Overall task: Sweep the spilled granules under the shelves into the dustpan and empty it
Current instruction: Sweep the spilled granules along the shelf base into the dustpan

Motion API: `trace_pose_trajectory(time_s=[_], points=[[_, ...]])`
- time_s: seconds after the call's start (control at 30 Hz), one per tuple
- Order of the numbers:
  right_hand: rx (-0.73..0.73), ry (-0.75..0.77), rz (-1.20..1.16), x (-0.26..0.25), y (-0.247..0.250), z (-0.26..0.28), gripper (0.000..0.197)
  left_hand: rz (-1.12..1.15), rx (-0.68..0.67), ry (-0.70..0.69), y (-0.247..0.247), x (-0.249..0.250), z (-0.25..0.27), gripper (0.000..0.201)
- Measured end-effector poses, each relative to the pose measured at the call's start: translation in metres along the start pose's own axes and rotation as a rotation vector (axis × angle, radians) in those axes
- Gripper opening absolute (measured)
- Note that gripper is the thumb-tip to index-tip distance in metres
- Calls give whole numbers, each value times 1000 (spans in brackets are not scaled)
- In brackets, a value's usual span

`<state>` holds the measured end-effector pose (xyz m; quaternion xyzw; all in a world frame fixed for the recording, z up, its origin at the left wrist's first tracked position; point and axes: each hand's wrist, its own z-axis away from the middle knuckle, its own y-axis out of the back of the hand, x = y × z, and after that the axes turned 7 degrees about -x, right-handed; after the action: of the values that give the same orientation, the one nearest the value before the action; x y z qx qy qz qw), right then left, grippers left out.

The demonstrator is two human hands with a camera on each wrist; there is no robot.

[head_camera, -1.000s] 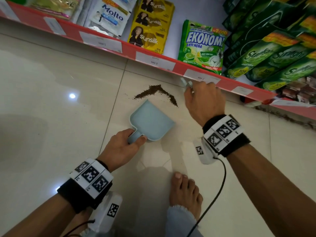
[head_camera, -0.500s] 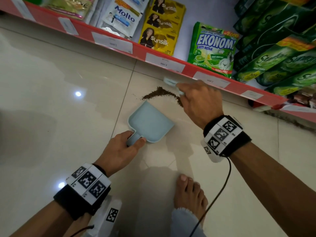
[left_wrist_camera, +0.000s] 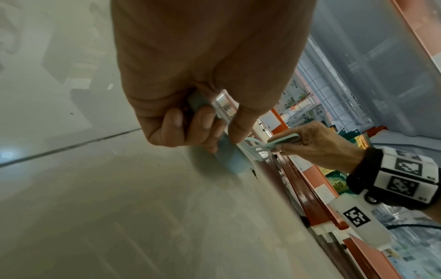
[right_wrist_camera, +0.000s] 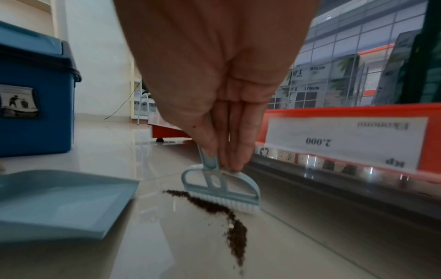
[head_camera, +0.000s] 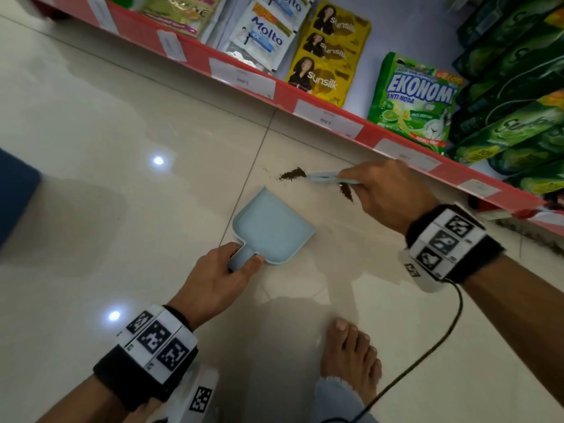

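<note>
A light blue dustpan (head_camera: 273, 230) lies flat on the tiled floor, its mouth towards the shelf; it also fills the left of the right wrist view (right_wrist_camera: 59, 202). My left hand (head_camera: 219, 277) grips its short handle (left_wrist_camera: 229, 154). My right hand (head_camera: 384, 193) pinches the handle of a small light blue brush (head_camera: 323, 177), whose white bristles (right_wrist_camera: 229, 203) touch the floor just behind a curved line of dark brown granules (right_wrist_camera: 229, 217). The granules (head_camera: 291, 174) lie between the dustpan's mouth and the shelf.
A red shelf edge (head_camera: 329, 117) with white price labels runs diagonally behind the spill, stocked with sachets and green detergent packs (head_camera: 412, 100). A blue lidded bin (right_wrist_camera: 31, 94) stands to the left. My bare foot (head_camera: 351, 358) and a black cable (head_camera: 427, 355) are near me.
My right hand has swung the brush leftward along the shelf side of the granule line, so the brush head now points left. The dustpan and left hand kept their place.
</note>
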<state>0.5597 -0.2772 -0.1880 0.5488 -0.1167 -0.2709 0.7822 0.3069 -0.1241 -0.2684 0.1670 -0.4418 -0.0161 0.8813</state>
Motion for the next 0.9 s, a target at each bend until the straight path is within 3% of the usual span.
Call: trace_pose_trajectory(time_s=[0.2,0.37,0.6,0.7,0.9], points=[[174,218,-57,-35,27,-53,29,-15,51,22,5,-3,8,38],[-4,330,-12,-70,22,-104,34,1,70,34,9,-1,14,40],[-132,343,41,-1,23,-42,33,24,47,45,8,-11,24,40],[-77,345,51,18,35,-24,28,38,56,53,7,-14,26,39],[91,424,-24,-28,48,-74,31,11,78,51,7,-11,23,38]])
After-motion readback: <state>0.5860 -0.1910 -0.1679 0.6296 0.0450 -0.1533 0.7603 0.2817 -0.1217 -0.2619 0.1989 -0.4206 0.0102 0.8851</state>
